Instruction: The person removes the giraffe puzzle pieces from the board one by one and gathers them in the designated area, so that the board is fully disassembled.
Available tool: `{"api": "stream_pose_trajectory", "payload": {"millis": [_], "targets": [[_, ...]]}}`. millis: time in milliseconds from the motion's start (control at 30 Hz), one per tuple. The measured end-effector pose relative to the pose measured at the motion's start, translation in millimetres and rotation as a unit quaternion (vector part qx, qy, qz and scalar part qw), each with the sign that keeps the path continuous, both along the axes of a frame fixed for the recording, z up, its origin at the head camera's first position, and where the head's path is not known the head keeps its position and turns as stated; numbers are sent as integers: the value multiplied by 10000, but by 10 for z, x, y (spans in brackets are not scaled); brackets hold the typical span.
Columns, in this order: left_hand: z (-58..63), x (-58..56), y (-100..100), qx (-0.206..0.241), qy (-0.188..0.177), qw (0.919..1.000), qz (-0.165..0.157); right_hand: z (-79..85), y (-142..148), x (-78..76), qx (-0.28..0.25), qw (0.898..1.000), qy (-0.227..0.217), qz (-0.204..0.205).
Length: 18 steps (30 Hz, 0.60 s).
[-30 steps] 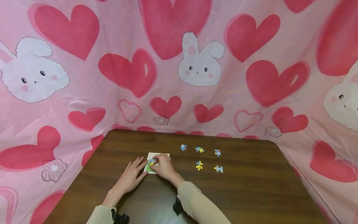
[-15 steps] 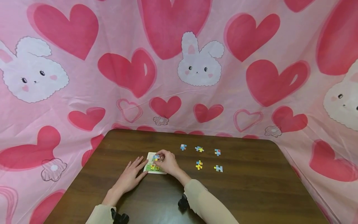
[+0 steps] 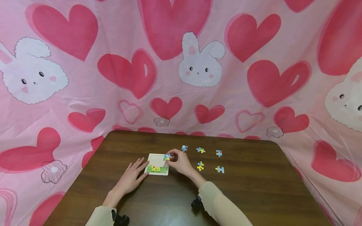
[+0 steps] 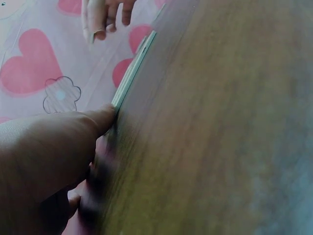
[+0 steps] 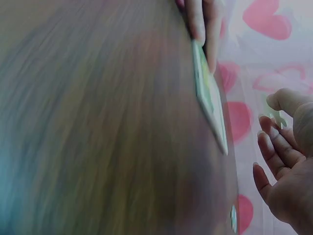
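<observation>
While the left hand point(image 3: 132, 176), fingers straight, touches the puzzle tray point(image 3: 156, 159) at its left edge, the right hand point(image 3: 181, 162) pinches a blue-and-yellow piece point(image 3: 167, 157) above the tray's far right corner; five loose pieces point(image 3: 200, 166) (mostly blue and yellow) lie farther right on the table point(image 3: 254, 188).

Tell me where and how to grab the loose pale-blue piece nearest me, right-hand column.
I'd pinch the pale-blue piece by opposite edges of its body, not the small yellow knob jutting left, coming from above and the near side with the right hand. It lies flat on the table, with space around it.
</observation>
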<state>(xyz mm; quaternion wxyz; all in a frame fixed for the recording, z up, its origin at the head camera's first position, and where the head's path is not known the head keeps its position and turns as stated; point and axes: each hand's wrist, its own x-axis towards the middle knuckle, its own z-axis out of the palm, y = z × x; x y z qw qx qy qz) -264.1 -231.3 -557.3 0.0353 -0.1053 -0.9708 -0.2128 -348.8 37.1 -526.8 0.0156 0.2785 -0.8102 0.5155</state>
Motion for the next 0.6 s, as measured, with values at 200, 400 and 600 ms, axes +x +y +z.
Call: {"api": "stream_pose_trajectory", "payload": {"millis": [200,400,600], "targets": [[5,1,12,30,-23,10000,-40,-95,257,-34,401,9985,146,-339],[1,-2,6,23,-6,10000,-6,-195,465,-40,662,9950,632,-412],[28,12,5,31,-8,10000,-21,-408,568,-104,765,9855,1493,-236]]}}
